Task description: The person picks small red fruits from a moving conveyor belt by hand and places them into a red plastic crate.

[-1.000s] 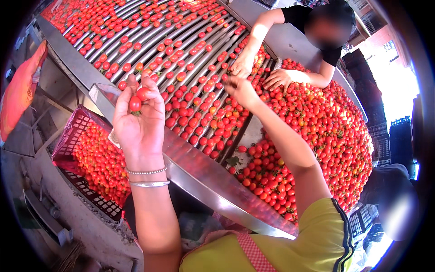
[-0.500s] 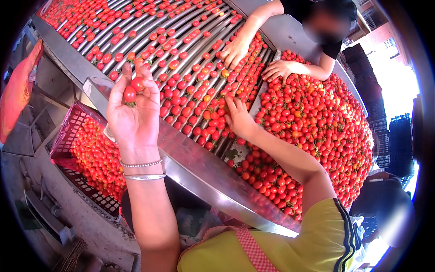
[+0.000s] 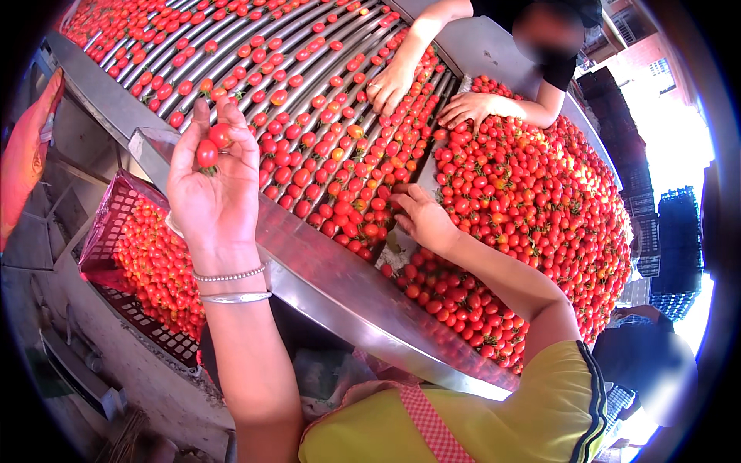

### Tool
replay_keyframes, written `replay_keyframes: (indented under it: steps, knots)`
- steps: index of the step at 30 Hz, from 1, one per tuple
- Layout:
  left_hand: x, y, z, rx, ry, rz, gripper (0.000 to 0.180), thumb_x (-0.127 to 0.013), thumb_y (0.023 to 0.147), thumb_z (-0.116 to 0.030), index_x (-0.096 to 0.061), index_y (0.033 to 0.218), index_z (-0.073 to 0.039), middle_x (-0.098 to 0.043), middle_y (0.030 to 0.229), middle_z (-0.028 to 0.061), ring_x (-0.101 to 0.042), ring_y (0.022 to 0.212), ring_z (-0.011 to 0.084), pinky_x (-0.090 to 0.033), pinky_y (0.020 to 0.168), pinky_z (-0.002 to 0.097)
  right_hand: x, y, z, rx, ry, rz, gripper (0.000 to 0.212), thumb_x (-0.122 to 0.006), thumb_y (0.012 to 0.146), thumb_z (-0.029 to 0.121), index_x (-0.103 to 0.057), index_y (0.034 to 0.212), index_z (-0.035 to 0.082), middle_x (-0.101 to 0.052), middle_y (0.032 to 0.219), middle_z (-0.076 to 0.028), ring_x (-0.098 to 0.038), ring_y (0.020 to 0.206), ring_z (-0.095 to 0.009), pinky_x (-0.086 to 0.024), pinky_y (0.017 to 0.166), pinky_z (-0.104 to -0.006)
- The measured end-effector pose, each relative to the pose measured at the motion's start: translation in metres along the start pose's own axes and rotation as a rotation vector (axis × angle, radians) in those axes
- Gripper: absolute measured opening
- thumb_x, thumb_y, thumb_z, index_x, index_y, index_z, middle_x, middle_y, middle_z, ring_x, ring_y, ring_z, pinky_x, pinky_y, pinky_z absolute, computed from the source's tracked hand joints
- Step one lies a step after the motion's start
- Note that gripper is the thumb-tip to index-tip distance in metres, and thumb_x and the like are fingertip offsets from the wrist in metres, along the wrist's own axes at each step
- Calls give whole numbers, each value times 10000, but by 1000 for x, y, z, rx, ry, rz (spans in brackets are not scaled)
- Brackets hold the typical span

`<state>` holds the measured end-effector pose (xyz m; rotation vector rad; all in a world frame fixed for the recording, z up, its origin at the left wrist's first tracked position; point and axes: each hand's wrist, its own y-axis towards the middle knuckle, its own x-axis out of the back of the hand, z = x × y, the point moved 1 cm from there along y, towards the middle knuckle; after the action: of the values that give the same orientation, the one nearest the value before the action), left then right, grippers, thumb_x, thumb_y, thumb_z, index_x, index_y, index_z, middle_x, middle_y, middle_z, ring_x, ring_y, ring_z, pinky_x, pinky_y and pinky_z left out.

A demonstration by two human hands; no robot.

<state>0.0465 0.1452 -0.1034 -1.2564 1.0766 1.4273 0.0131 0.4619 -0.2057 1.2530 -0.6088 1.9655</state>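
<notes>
Palm up, my left hand (image 3: pixel 216 185) is closed around two red cherry tomatoes (image 3: pixel 207 153), held between thumb and curled fingers above the near side of the roller conveyor (image 3: pixel 231 51). It wears a beaded bracelet and a metal bangle (image 3: pixel 235 297). My right hand (image 3: pixel 424 220) is at the right end of the rollers, next to tomatoes (image 3: pixel 369 210) lying in the grooves. Its fingers are bent but apart, and I see nothing in them; the fingertips are partly hidden. Right of it spreads a large heap of cherry tomatoes (image 3: pixel 532 224), some with green stems.
A metal rim (image 3: pixel 332 289) runs along the conveyor's near side. Below left stands a red crate (image 3: pixel 99 258) of tomatoes. Across the conveyor, a co-worker's hands (image 3: pixel 391 86) reach over the rollers and the heap. Another person bends at the lower right; dark crates (image 3: pixel 679 239) are stacked beyond.
My right hand has drawn back toward the near end of the rollers, its fingers more bent. My left hand still holds the two tomatoes. Tomatoes on the rollers have shifted in the picture.
</notes>
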Motion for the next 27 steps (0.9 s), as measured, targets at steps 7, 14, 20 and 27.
replay_keyframes:
  steps: [7,14,20,27]
  knots:
    - [2,0,2,-11,25,-16,281,-461,936,-48,-494,1205,26,-524,1188,207,-538,1044,293,-506,808,378,-21,-18,7,344,-210,261,201,-680,732,181,-625,899,85,-555,911,-72,-507,942,-246,-388,850,-345]
    - [1,-2,5,6,98,-60,259,-449,937,-41,-523,1166,53,-540,1160,201,-532,1055,295,-496,830,378,-3,23,1,136,115,98,161,-642,774,92,-618,932,72,-623,841,-136,-613,806,-343,-487,709,-424]
    - [1,-2,7,2,106,-57,328,-468,943,-85,-475,1255,18,-579,1113,164,-573,1014,288,-513,840,388,-33,43,-10,86,-300,372,286,-558,794,85,-529,1072,23,-630,728,-177,-647,689,-354,-519,587,-440]
    - [-2,0,13,15,162,-114,307,-486,929,-77,-493,1223,15,-585,1096,170,-567,1016,281,-500,878,415,-9,64,-14,159,115,93,229,-592,866,70,-535,1086,35,-632,783,-129,-646,704,-239,-497,614,-344]
